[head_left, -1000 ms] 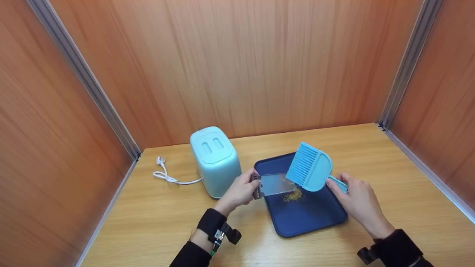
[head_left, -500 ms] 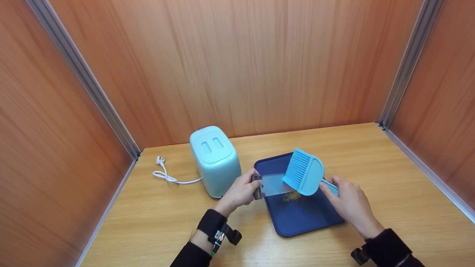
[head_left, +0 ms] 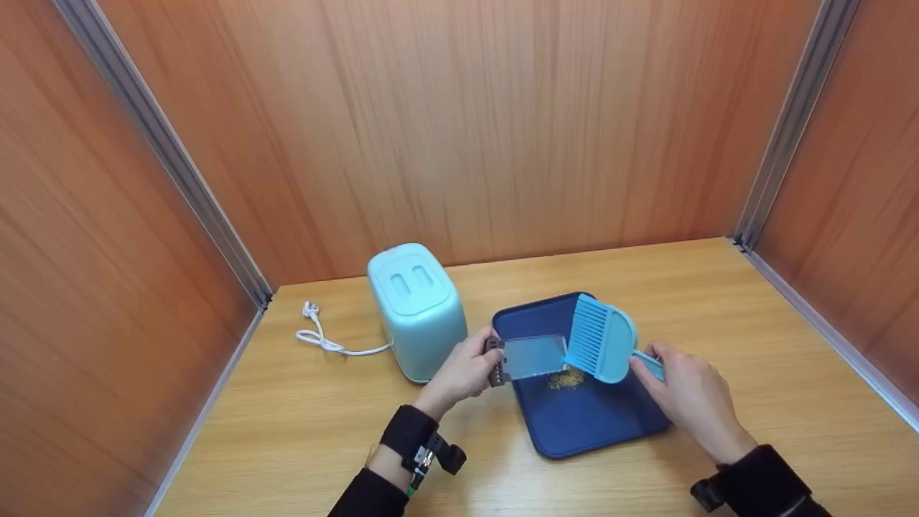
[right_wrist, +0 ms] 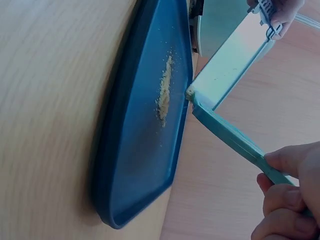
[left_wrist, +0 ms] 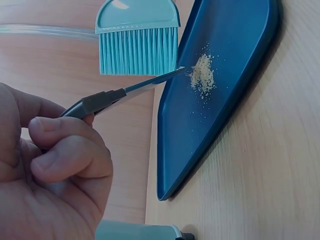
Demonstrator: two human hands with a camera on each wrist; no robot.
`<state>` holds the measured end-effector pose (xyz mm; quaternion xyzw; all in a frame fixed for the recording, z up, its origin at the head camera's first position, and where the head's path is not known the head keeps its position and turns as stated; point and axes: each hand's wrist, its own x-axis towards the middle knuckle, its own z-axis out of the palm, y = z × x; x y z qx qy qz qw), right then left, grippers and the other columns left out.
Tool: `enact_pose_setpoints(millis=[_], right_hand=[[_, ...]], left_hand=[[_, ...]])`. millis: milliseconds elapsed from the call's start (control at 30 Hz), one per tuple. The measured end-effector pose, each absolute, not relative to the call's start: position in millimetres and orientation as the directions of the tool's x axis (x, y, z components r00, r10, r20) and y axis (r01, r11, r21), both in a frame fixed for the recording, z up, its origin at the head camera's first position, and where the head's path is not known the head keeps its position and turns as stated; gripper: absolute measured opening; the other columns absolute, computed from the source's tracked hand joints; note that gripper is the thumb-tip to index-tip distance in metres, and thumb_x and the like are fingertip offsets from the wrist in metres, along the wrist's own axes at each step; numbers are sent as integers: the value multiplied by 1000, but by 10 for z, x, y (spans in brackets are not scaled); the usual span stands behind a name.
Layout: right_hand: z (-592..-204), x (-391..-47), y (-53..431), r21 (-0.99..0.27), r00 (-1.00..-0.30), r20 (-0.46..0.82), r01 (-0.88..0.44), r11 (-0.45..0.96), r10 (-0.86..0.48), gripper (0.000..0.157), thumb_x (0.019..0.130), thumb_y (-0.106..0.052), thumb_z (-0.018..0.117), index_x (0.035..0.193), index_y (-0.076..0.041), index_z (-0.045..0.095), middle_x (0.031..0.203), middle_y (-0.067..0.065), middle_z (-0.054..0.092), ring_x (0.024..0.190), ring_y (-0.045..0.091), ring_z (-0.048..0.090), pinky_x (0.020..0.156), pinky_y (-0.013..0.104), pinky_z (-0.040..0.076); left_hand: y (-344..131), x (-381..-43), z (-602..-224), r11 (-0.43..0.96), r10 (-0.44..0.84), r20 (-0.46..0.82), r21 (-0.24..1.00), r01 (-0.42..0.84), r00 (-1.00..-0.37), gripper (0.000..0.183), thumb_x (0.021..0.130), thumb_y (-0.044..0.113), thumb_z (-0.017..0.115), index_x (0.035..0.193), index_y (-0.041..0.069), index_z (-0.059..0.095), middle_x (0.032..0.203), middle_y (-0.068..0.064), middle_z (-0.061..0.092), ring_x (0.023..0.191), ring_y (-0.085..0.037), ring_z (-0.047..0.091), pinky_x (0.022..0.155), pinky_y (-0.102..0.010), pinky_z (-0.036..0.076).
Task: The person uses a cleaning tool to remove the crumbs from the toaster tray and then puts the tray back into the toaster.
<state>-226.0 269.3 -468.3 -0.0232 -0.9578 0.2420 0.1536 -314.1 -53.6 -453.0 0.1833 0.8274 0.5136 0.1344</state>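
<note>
Away from my left fingers [left_wrist: 75, 155] the brush [head_left: 603, 341] has slid over the last half second, so its bristles now sit at the outer end of the metal plate [head_left: 535, 357] instead of over its face. My right fingers [right_wrist: 282, 197], shifted outward with it, pinch the slim handle; my left ones are curled round the plate's grey-brown grip and hold it out over the navy tray [head_left: 592, 424]. Between my two sets of fingers, lower down, a heap of crumbs [head_left: 567, 379] lies on that tray, under the plate's end. The step in hand looks like sweeping the plate clean, a stroke apparently just finishing. A few specks show on the plate and a little clump at its corner, so I judge the next move calls for lifting the brush back toward my left fingers and drawing it outward again, lightly, while the plate stays steady. The toaster [head_left: 416, 316] stands just beyond my left fingers on the worktop [head_left: 287, 431].
</note>
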Motion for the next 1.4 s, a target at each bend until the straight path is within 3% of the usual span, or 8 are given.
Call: enact_pose_setpoints(millis=[200, 500, 933, 1100, 1400], right_hand=[[-4636, -2250, 2700, -497, -935, 330, -55, 866, 130, 27, 106, -32, 68, 107, -5, 68, 70, 2, 55, 62, 18, 53, 55, 28, 35], [-4678, -2267, 2693, -470, -937, 330, -61, 880, 111, 26, 107, -29, 67, 112, -4, 66, 68, 1, 54, 60, 17, 51, 55, 27, 35], [-4709, -2221, 2685, -402, -928, 367, -98, 910, 62, 21, 102, -29, 74, 101, -9, 70, 62, -4, 44, 54, 14, 44, 51, 26, 25], [-4650, -2196, 2711, -404, -944, 325, -82, 911, 59, 24, 101, -30, 74, 103, -6, 72, 63, -3, 52, 56, 14, 49, 51, 25, 29], [-4518, -2142, 2677, -634, -951, 292, -112, 765, 103, 28, 104, -37, 72, 100, -9, 71, 72, -1, 55, 67, 15, 51, 58, 24, 35]], left_hand=[[-537, -3137, -4529, 403, 440, -46, 903, 151, -897, 12, 106, 16, 50, 113, 7, 56, 82, -5, 57, 58, -14, 49, 46, -22, 38], [-535, -3120, -4511, 378, 459, -52, 915, 143, -887, 12, 108, 16, 50, 114, 7, 56, 83, -4, 57, 57, -13, 49, 47, -21, 38], [-523, -3129, -4484, 407, 453, 18, 885, 225, -891, 14, 107, 17, 51, 114, 8, 59, 81, -1, 57, 56, -14, 51, 47, -23, 42], [-518, -3136, -4490, 434, 452, 38, 864, 256, -891, 13, 107, 17, 51, 114, 10, 59, 83, -2, 57, 58, -15, 53, 49, -25, 44], [-523, -3131, -4477, 449, 463, 37, 852, 269, -886, 14, 108, 18, 51, 114, 9, 59, 82, -2, 57, 59, -15, 53, 51, -26, 45]])
